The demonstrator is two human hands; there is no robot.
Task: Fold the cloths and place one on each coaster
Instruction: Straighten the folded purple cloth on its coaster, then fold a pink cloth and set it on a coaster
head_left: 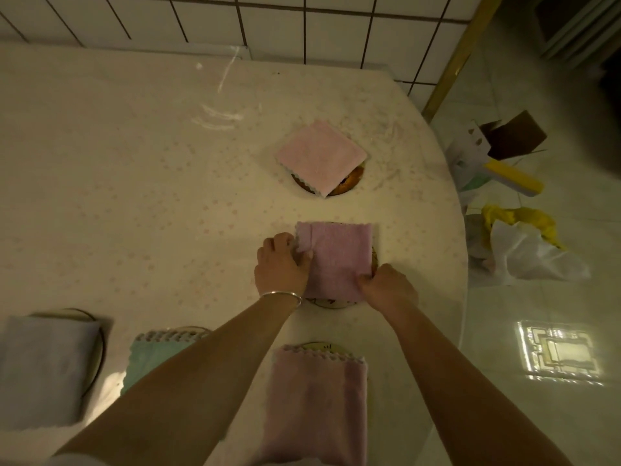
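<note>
A folded pink cloth point(337, 257) lies on a round coaster point(331, 302) in the middle of the table. My left hand point(280, 264) grips the cloth's left edge, and my right hand point(386, 285) pinches its near right corner. Farther back, another folded pink cloth point(319, 154) covers a brown coaster point(346, 188). Close to me a third pink cloth point(316, 405) lies over a coaster point(322, 348). A green cloth point(151, 354) and a grey-lilac cloth point(43, 368) each lie on a coaster at the near left; my left forearm partly hides the green one.
The table point(134, 179) has a pale flowered cover and ends in a curved edge on the right. Behind it is a white tiled wall point(268, 25). On the floor to the right lie a yellow and white bag point(524, 243), boxes point(504, 139) and a yellow bar.
</note>
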